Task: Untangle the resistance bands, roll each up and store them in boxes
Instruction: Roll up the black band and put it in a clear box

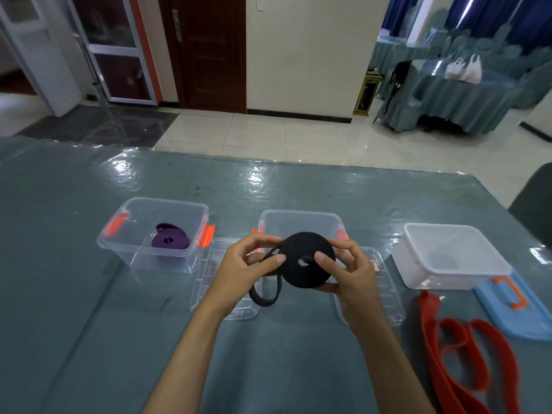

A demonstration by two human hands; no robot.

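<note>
Black band [307,261], wound into a tight disc, mid-frame above the bench [74,294]. Left hand [245,270] and right hand [349,270] both in a clamped grip on the roll, thumbs on its face; loose tail loops down at lower left of the roll. Behind: clear box [301,222], lids either side. Left: clear box [134,243] holding purple band [170,240]. Right: white box [448,258], blue lid [513,312]. Lower right: red band [466,360] lying loose.

A banquet hall is showing at two o'clock: draped round tables [466,94] and covered chairs [400,97] are standing before blue curtains [478,13].
</note>
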